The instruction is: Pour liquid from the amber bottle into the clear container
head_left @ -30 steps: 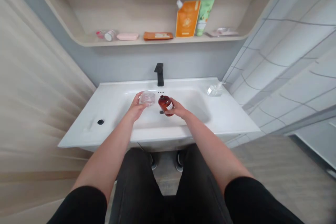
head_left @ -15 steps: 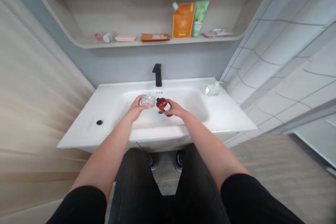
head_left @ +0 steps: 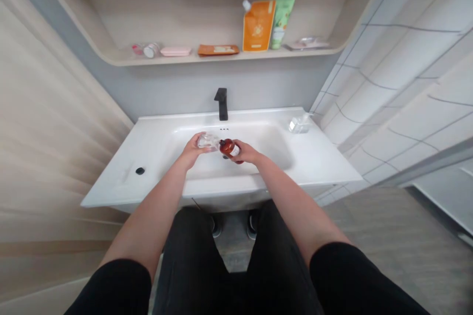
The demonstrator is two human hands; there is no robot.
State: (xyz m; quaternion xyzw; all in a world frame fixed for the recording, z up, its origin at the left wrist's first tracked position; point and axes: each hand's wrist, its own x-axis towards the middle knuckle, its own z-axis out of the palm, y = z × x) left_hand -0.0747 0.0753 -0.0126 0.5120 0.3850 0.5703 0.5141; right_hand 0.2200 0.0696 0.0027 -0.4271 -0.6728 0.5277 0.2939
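Over the white sink, my left hand is closed around a clear, see-through bottle, tilted with its opening end toward the right. My right hand grips a brown bottle with a white label. The brown bottle leans left, and its dark neck meets the end of the clear bottle; whether they touch I cannot tell. Liquid inside the clear bottle is too faint to make out.
A black faucet rises behind the basin. On the counter's right stands a clear pump bottle; a black round cap lies on the left. The shelf above holds an orange pouch, a green tube and a pink box.
The brown bottle has shifted slightly left, its neck now closer to the clear bottle. Both hands keep their grip, and the camera view has moved a little.
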